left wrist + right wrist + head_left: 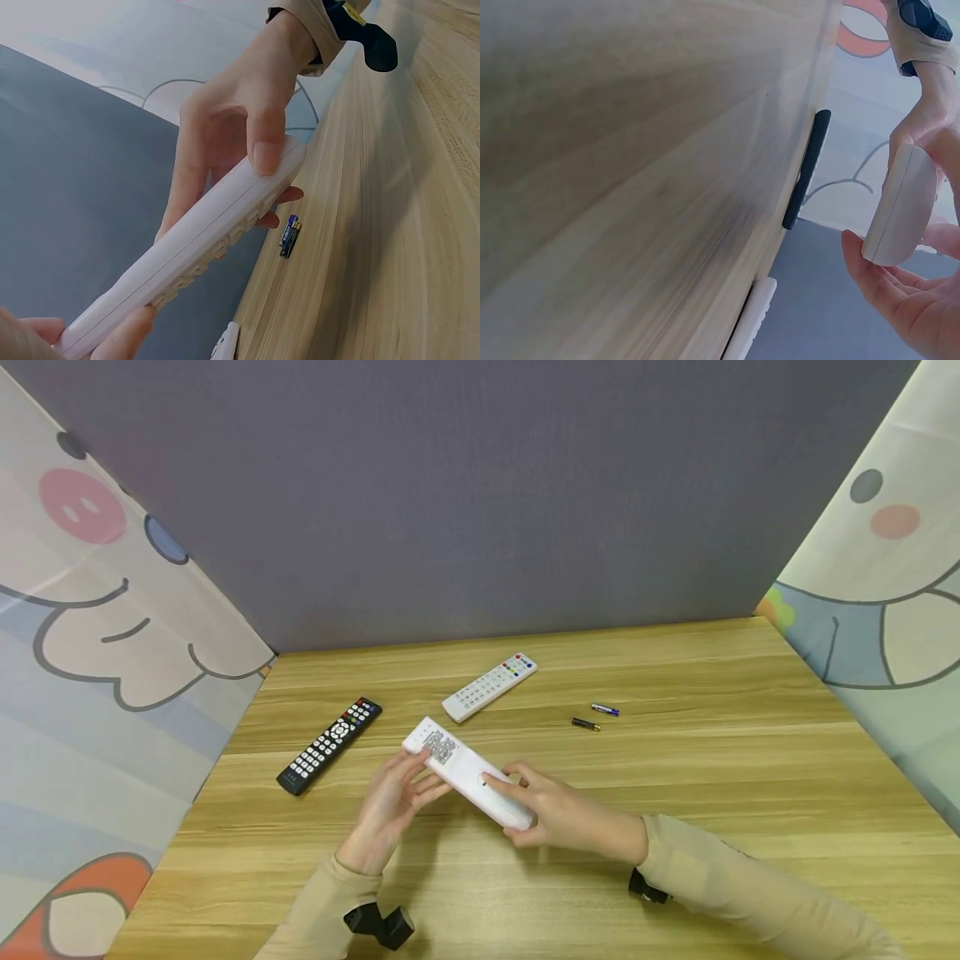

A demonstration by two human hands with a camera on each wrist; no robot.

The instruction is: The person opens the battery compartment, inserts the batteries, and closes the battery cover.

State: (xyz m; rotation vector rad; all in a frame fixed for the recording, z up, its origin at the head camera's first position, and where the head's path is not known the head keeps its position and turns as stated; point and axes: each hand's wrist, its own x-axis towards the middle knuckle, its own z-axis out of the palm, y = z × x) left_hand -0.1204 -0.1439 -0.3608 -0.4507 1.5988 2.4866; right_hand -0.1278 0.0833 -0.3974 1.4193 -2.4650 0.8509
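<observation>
I'm watching left hand (pixel 390 802) and right hand (pixel 551 810), fingers gripping a white plastic remote (pixel 463 777) above the yellowish wood-grain desk (pixel 750 718), a grey wall (pixel 510 502) rising behind.

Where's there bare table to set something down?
The widest patch is right of the batteries, between grey wall and right sleeve. A smaller one lies between black remote and left sleeve. Crowded: the middle, where left hand and right hand hold a white remote.
</observation>
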